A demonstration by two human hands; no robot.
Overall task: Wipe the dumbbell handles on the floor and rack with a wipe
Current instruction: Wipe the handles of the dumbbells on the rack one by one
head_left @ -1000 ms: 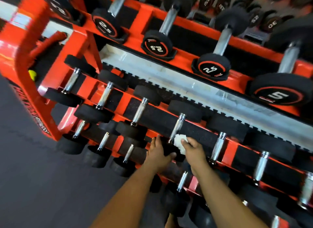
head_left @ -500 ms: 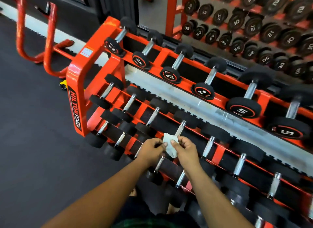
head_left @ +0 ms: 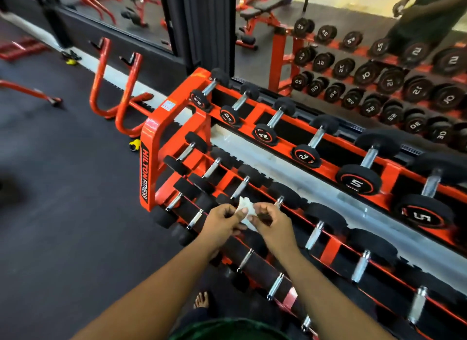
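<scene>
An orange three-tier dumbbell rack (head_left: 149, 147) runs from the centre to the right, loaded with black dumbbells with chrome handles. Both hands hold a small white wipe (head_left: 245, 209) between them, in the air above the middle tier. My left hand (head_left: 222, 222) pinches its left edge and my right hand (head_left: 271, 220) pinches its right edge. The wipe touches no handle. The nearest chrome handle (head_left: 240, 187) lies just behind the wipe, and another handle (head_left: 314, 234) sits to the right of my right hand.
Dark rubber floor (head_left: 63, 226) spreads to the left. An orange curved stand (head_left: 118, 97) is behind the rack's left end. A wall mirror (head_left: 366, 49) behind the rack reflects more dumbbells. My bare foot (head_left: 201, 300) is by the rack's base.
My hands lifted the wipe off the dumbbell handle and now hold it between them above the rack. The view pulled back and up, showing more of the rack and mirror.
</scene>
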